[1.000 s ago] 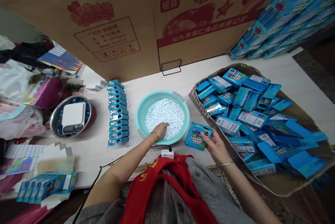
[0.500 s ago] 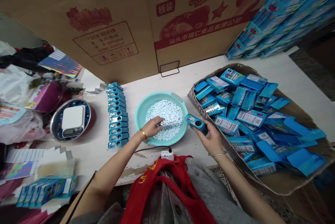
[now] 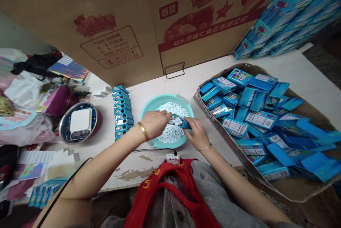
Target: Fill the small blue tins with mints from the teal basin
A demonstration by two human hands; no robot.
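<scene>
A teal basin (image 3: 154, 102) holds a heap of small white candies (image 3: 172, 133). Over it my right hand (image 3: 197, 133) grips a small blue box (image 3: 182, 121), held sideways with its open end toward my left hand. My left hand (image 3: 154, 124) is cupped and closed above the basin, fingertips at the box's opening with white candies at them. A gold bangle sits on my left wrist, a thin silver one on my right.
A row of blue boxes (image 3: 121, 112) stands left of the basin. A basket (image 3: 293, 185) of several loose blue boxes fills the right. A scale in a metal bowl (image 3: 79, 123) sits left. Cardboard cartons (image 3: 149, 18) wall the back. A white plug (image 3: 172, 157) lies near the front edge.
My right hand carried the blue box from beside the basket to over the basin. My left hand rose out of the candies, closed, and met the box's open end.
</scene>
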